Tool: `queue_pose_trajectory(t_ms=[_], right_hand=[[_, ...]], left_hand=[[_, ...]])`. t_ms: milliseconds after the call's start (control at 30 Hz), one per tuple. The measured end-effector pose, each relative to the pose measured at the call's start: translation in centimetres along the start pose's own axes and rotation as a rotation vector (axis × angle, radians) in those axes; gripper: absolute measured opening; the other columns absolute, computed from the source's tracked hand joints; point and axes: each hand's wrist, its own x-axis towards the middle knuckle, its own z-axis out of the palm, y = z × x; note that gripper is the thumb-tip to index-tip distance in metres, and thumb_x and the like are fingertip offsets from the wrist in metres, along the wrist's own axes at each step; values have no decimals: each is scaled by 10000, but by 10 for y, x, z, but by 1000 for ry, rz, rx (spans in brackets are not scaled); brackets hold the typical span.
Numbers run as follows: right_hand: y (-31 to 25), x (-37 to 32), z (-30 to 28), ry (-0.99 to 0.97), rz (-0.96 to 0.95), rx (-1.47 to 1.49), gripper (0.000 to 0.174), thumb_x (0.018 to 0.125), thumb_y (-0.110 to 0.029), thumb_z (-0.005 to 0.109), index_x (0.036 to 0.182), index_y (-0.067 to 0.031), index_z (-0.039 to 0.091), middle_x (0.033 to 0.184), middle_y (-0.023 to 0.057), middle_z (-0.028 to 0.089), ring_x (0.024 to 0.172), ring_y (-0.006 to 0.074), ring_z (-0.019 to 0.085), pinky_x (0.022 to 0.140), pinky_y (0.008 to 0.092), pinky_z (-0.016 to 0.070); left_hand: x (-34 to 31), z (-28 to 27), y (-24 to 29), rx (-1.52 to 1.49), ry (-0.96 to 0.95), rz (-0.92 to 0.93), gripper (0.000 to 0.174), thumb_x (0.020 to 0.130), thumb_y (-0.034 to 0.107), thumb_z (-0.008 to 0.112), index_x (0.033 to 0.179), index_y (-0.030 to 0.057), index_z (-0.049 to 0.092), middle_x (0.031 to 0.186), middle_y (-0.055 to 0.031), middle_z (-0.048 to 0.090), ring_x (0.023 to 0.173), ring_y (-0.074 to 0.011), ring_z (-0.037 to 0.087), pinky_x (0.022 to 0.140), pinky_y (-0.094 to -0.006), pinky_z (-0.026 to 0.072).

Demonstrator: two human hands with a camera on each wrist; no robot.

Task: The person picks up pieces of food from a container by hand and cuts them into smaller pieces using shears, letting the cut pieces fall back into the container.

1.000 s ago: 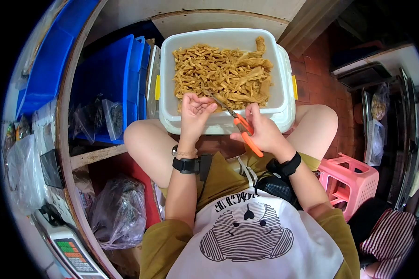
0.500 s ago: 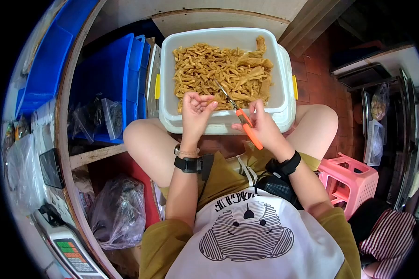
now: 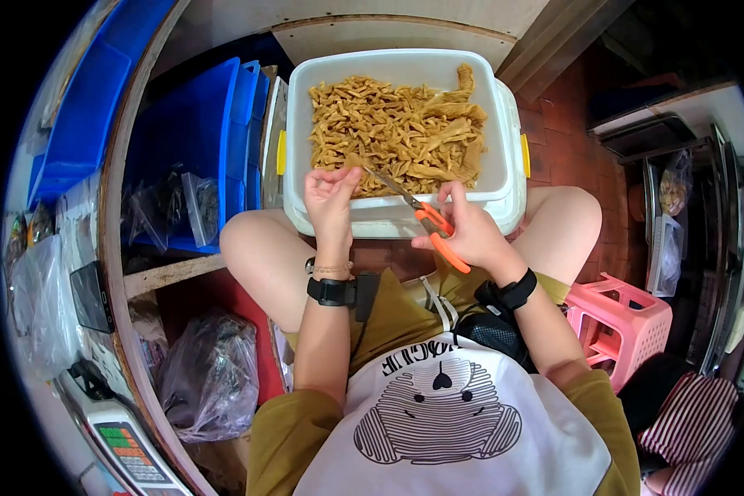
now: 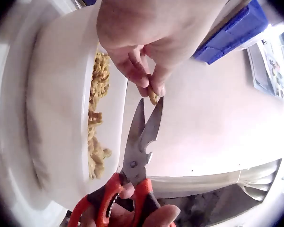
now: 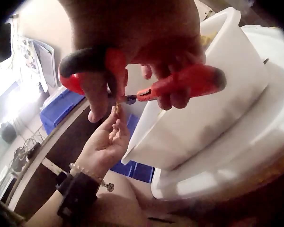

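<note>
In the head view, the left hand (image 3: 331,202) is over the near left part of a white tub (image 3: 296,124) and pinches a small tan piece (image 3: 353,160) between thumb and fingers. The right hand (image 3: 469,230) grips orange-handled scissors (image 3: 422,213), whose blades point towards the left hand. The left wrist view shows the scissor blades (image 4: 142,132) spread apart, their tips close to the pinched piece (image 4: 153,96). Many cut tan strips (image 3: 364,116) fill the tub, with larger uncut-looking pieces (image 3: 463,112) at its right side.
The tub rests on a white box with yellow latches (image 3: 526,155) between the person's knees. Blue bins (image 3: 182,140) stand at the left above a plastic bag (image 3: 211,372). A pink stool (image 3: 636,322) is at the right, and a scale (image 3: 132,450) at lower left.
The left hand has moved slightly left, with a tan piece now more visible in its pinch. The scissors have swung left and their handles have spread, after being closer together half a second ago.
</note>
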Motion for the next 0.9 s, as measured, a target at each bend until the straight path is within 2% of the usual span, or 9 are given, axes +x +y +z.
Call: queue_pose_trajectory(t_ms=[67, 133, 200, 433, 500, 667, 767, 867, 900], right_hand=[[0, 0, 0, -18, 12, 14, 720, 664, -474, 803, 1028, -69, 332, 612, 88, 529, 574, 282, 570, 548, 359, 440], [-2, 0, -3, -36, 25, 29, 714, 666, -471, 804, 1024, -68, 336, 608, 86, 525, 570, 278, 564, 547, 357, 436], [-5, 0, -6, -120, 94, 45, 653, 705, -345, 814, 1029, -94, 306, 766, 91, 624, 614, 214, 520, 619, 317, 440], [-8, -1, -8, -181, 131, 106, 623, 735, -359, 790, 1067, -84, 340, 794, 96, 633, 634, 184, 530, 627, 312, 440], [-1, 0, 0, -104, 54, 157, 673, 704, -452, 787, 1056, -53, 375, 634, 92, 539, 580, 243, 546, 567, 335, 428], [0, 0, 2, -64, 40, 155, 677, 699, -455, 792, 1031, -57, 356, 622, 95, 520, 565, 249, 532, 554, 343, 424], [1, 1, 4, -22, 27, 158, 684, 685, -438, 806, 1011, -63, 337, 607, 91, 499, 546, 248, 512, 532, 343, 416], [-4, 1, 5, 25, 14, 143, 694, 666, -420, 824, 996, -69, 325, 598, 89, 485, 530, 245, 495, 515, 341, 409], [-6, 1, 5, 48, 5, 108, 697, 657, -411, 831, 991, -71, 323, 597, 88, 481, 524, 243, 489, 510, 340, 407]], left_hand=[[-3, 4, 0, 31, -6, -2, 347, 779, -51, 712, 903, 79, 416, 891, -89, 602, 764, -124, 616, 652, -231, 501], [-6, 8, 1, 101, -45, 4, 312, 794, -44, 695, 918, 78, 436, 885, -83, 611, 790, -125, 606, 718, -232, 495], [-7, 12, 2, 94, -46, 21, 313, 790, -56, 693, 917, 72, 437, 885, -87, 608, 808, -134, 613, 735, -242, 505], [-7, 12, 0, 167, -170, 22, 326, 777, -88, 686, 909, 63, 429, 895, -85, 596, 840, -150, 628, 769, -269, 527], [-10, 14, -1, 196, -199, 17, 325, 779, -90, 683, 905, 64, 426, 896, -85, 595, 828, -148, 626, 769, -266, 527], [-10, 16, -2, 235, -248, 29, 324, 781, -98, 677, 902, 66, 424, 892, -75, 594, 819, -132, 614, 780, -258, 520], [-11, 19, 0, 99, -182, 34, 287, 807, -64, 667, 928, 69, 443, 901, -74, 601, 822, -128, 605, 761, -255, 504], [-9, 14, 1, -15, -117, -96, 234, 849, 44, 672, 953, 73, 465, 893, -51, 575, 786, -117, 580, 713, -244, 474], [-9, 11, 3, -68, -163, -220, 163, 891, 110, 627, 969, 72, 490, 897, -52, 582, 787, -124, 577, 713, -245, 458]])
